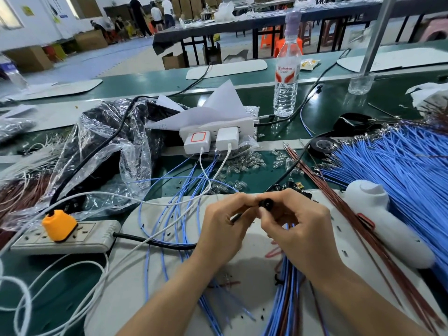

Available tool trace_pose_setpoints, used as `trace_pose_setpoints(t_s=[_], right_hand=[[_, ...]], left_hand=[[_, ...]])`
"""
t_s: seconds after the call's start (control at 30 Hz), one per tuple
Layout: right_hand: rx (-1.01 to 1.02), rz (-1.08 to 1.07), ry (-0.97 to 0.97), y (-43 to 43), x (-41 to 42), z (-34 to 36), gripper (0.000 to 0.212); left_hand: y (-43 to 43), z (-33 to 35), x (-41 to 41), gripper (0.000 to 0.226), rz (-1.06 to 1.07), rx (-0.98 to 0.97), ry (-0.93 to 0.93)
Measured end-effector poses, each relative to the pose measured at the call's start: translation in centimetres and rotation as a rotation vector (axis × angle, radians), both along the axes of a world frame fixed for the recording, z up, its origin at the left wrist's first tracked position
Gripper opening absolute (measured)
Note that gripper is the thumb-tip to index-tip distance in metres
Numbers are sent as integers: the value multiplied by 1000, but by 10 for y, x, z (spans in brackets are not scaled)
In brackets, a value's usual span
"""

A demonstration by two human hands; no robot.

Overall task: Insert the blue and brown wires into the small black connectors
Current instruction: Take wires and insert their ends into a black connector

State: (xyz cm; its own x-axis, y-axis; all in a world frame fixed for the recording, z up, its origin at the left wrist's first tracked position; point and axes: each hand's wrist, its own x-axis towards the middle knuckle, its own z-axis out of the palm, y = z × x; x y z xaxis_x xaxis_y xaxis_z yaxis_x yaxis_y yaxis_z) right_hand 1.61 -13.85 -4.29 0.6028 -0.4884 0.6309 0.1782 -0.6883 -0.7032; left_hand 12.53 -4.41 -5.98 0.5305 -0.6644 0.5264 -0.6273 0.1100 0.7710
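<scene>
While I work over the pad (157, 299) on the bench (145, 83), I judge the step in hand to be seating one wire in one connector.

Stock: the blue wires (400, 170) fan out at 2 o'clock from my hands, well apart. The brown wires (358, 221) run in a strip from 1 to 5 o'clock, between that fan and my right hand (303, 234). A mixed blue-and-brown bunch trails from under that hand toward 6 o'clock. Whether the hand holds it cannot be determined.

Hand state: both hands are curled. The right pinches the connector (265, 203). My left hand (221, 234) pinches a thin dark wire (237, 217) that leaves my grip toward 8 o'clock. Its colour cannot be determined.

Procedure, as I judge it:
1. Rest both wrists near the pad so that only the fingertips move.
2. Grip the wire close to its end, or it will likely buckle.
3. Line the wire up with the connector's axis, then push straight, without twisting.
4. Tug lightly to confirm seating.

Position: the connector sits at 12 o'clock of both hands, where the two sets of fingertips (278, 200) meet. They touch it from 3 and 9 o'clock. Its round face points up toward me. The wire's end is hidden behind my left fingers, so insertion depth cannot be determined.
</scene>
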Motion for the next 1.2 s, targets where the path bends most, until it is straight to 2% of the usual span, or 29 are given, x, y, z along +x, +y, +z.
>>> trace_pose_setpoints(t_s=[0.27,0.37,0.6,0.83,0.93,0.97,1.07,1.13,1.2], right_hand=[[-122,-46,10,-1,0,-1,15],[-127,-53,9,0,1,-2,14],[-108,-18,13,-1,1,-2,14],[-90,-83,-51,0,-1,1,9],[-77,-61,-42,0,2,1,11],[-94,-49,-19,0,1,1,13],[-167,-13,80,-2,2,0,22],[-135,4,84,-8,1,5,30],[-149,-136,80,-21,-3,11,32]], left_hand=[[1,0,-1,6,-33,3,18],[1,-2,0,12,-31,7,23],[2,-3,0,9,-54,-10,71],[-4,-1,-1,15,29,66,-84],[-1,-3,0,8,-31,54,-11],[0,-3,-1,13,-74,39,21],[1,-2,-3,51,-106,-9,23],[0,-2,-3,48,-75,-27,-34],[-1,-1,-3,39,-47,-50,-40]])
